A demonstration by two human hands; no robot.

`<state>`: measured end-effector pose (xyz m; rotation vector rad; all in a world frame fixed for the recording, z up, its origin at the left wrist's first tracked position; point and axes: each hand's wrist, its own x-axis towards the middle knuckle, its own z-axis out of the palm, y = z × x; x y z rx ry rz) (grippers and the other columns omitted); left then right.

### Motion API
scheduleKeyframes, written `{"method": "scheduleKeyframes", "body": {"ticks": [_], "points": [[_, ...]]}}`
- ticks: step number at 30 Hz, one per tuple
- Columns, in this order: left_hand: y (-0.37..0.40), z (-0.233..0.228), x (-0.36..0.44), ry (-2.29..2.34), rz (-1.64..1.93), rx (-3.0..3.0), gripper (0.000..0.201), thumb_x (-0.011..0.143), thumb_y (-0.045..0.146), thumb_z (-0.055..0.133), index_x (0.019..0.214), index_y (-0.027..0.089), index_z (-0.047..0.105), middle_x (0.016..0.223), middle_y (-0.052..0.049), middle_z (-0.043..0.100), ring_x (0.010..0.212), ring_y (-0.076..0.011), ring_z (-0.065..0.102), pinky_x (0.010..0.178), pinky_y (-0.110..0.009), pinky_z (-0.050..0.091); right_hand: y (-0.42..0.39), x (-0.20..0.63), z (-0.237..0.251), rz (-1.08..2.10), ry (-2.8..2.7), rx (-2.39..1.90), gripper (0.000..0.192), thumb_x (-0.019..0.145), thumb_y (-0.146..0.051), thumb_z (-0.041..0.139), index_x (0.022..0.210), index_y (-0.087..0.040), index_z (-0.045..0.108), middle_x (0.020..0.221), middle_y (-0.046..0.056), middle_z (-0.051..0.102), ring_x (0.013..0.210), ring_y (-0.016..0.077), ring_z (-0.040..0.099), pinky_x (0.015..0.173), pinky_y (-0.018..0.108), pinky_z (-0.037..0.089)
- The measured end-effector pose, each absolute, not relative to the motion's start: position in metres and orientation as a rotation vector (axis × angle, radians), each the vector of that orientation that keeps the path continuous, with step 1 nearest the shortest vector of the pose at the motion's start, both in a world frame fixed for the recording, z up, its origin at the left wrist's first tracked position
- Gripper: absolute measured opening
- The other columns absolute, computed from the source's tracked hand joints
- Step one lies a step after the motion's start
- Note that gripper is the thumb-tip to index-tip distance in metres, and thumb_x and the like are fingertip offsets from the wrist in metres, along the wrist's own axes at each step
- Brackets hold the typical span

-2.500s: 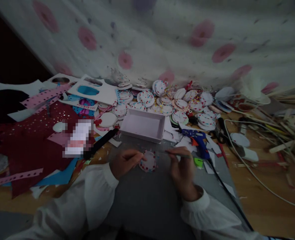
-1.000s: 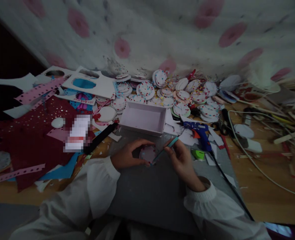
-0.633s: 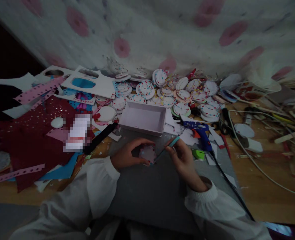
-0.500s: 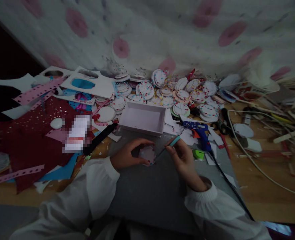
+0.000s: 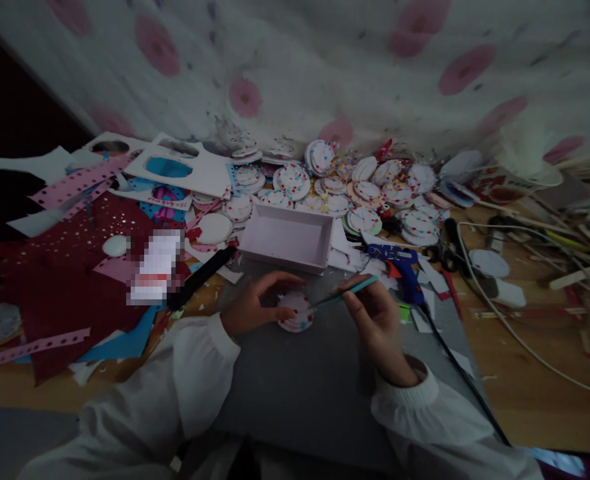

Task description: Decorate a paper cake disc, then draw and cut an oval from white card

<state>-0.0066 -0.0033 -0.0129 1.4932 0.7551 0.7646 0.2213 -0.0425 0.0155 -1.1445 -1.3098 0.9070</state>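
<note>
— Cluttered as this surface (image 5: 525, 400) is, with spotted discs heaped along the dotted wall cloth (image 5: 325, 73), why keep that one disc so close in?

— Because the grey mat (image 5: 299, 387) is the only bare, flat patch I have. The spotted paper disc (image 5: 295, 312) lies on it just in front of the pink box (image 5: 285, 245), and my left hand (image 5: 255, 308) pins it from the side, fingers curled round its edge in a loose grip, so it can't slide while I work on it.

— And the other hand?

— My right hand (image 5: 377, 320) has a closed, pen-like grip on the thin teal stick (image 5: 342, 294), slanted low so its tip meets the disc's right rim. The blue glue gun (image 5: 397, 265) lies just beyond, within reach.

— Anything different from a moment back?

— Yes. Half a second ago the disc stood tilted up between my left fingers, plain side showing; now it lies flat, spots up. The stick has dropped from a steep angle to nearly level, and my right hand has shifted slightly outward.
</note>
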Motion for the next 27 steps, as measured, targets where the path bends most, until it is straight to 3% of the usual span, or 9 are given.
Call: {"method": "scheduleKeyframes", "body": {"ticks": [16,27], "points": [[-0.0049,-0.0113,-0.0050,0.800,0.748,1.572,0.060,0.070,0.037,0.082,0.124,0.023,0.059,0.126,-0.011,0.062,0.116,-0.0251,0.059,0.101,-0.040,0.045,-0.0418,0.2213,0.0173,0.994,-1.319,-1.145,0.017,0.086,-0.040,0.064,0.085,-0.023,0.062,0.078,0.001,0.064,0.073,0.0173,0.060,0.065,0.029,0.047],[-0.0050,-0.0052,-0.0040,0.843,0.739,1.672,0.061,0.068,0.039,0.083,0.122,0.023,0.060,0.122,-0.009,0.063,0.110,-0.0238,0.059,0.096,-0.037,0.046,-0.0433,0.2165,0.0186,1.050,-1.271,-1.255,0.019,0.091,-0.041,0.057,0.086,-0.023,0.059,0.078,0.000,0.060,0.072,0.0154,0.054,0.063,0.027,0.043]]}}
